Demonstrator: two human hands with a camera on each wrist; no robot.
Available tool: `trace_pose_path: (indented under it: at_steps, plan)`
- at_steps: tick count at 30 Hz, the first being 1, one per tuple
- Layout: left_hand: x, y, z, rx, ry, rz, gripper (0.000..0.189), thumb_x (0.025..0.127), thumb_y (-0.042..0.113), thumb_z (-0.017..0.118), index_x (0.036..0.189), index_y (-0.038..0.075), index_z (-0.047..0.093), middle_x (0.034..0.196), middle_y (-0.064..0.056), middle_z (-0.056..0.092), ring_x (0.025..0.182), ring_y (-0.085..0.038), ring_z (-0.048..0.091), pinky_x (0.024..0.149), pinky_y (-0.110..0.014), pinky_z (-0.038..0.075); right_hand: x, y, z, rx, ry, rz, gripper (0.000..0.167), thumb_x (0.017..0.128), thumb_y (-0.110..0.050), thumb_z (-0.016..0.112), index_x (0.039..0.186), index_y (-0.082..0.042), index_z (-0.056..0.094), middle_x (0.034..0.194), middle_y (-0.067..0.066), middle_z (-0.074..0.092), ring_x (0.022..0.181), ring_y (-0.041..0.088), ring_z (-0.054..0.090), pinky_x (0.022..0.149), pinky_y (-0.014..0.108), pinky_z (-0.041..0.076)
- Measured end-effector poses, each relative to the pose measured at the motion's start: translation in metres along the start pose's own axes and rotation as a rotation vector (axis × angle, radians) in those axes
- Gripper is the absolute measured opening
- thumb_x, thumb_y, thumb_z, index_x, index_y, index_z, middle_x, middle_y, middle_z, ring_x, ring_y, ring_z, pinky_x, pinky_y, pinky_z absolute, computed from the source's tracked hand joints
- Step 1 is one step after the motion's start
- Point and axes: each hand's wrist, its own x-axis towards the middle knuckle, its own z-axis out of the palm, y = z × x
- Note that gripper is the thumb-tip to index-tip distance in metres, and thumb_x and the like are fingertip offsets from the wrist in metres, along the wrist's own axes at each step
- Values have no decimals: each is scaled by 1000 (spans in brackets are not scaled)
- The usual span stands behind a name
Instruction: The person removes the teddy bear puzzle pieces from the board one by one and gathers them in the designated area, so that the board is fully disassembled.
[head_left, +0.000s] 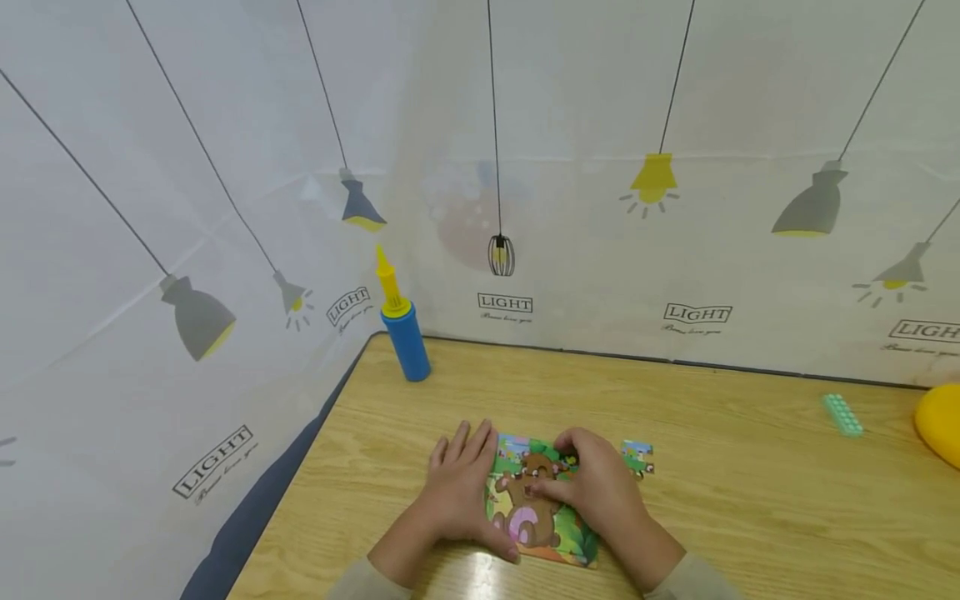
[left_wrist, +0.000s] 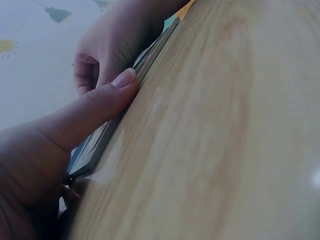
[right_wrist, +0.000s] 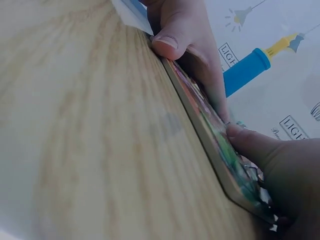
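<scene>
A jigsaw puzzle (head_left: 528,521) with a brown bear picture lies flat on the wooden table. My left hand (head_left: 461,492) rests along its left side, fingers fairly straight, and the thumb touches the near edge. At the right side, my right hand (head_left: 603,483) grips the puzzle with bent fingers. Its thumb (right_wrist: 250,142) presses on the picture and the index finger curls at the far edge. The puzzle's upper right part is partly hidden under that hand. Just beyond the right hand lies a loose jigsaw piece (head_left: 637,455).
A blue and yellow hand pump (head_left: 407,342) stands at the table's far left corner. Toward the far right lie a mint green studded block (head_left: 843,415) and a yellow rounded object (head_left: 941,423), cut off by the frame. Lamp-printed sheeting (head_left: 585,250) encloses the table's back and left.
</scene>
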Motion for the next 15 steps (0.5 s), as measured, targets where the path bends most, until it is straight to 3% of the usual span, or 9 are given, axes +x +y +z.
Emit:
trace_pose_path:
  at_steps: [8, 15]
  plan:
    - [-1, 1, -1, 4, 3, 3, 167, 48, 88, 88, 172, 6, 12, 179, -11, 6, 163, -42, -1, 125, -68, 4, -1, 5, 3, 4, 89, -85, 40, 73, -31, 102, 102, -12, 80, 98, -3, 76, 93, 15, 70, 83, 41, 61]
    - [-1, 0, -2, 4, 2, 2, 166, 49, 89, 87, 172, 7, 12, 179, -11, 7, 163, -41, 0, 125, -68, 4, -1, 5, 3, 49, 104, -89, 38, 73, -28, 102, 100, -12, 81, 97, -3, 76, 92, 15, 70, 82, 40, 61]
